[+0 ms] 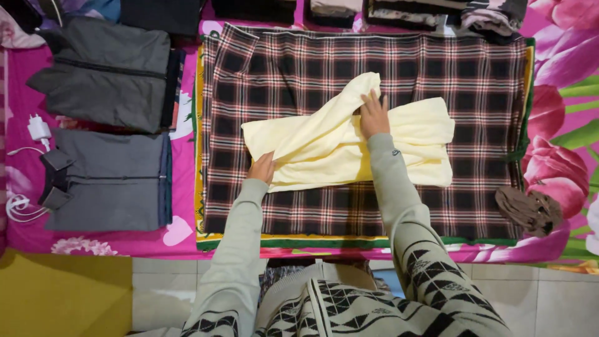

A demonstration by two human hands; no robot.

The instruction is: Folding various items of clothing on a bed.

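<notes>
Nearest the camera, the person's patterned sleeves reach out over a plaid cloth [299, 68] spread on the pink floral bed [561, 56]. The left hand [262, 168] pinches the near-left corner of a pale yellow garment [324, 146], fingers closed on its edge; the right hand [373, 115] lies flat with fingers spread — pressing a part that has been drawn diagonally across the middle. The garment lies in the centre of the plaid cloth, partly folded: the diagonal fold is laid over, but the right part is spread wide and the outline is uneven, so the folding looks about half done, with squaring up left. To the right lies a small brown bundle [529, 209]. Farther left, two grey folded jackets [106, 125] sit side by side — finished, by the look of it — beside a white charger [38, 130]. Along the far edge, more folded clothes [399, 12] form a row.
</notes>
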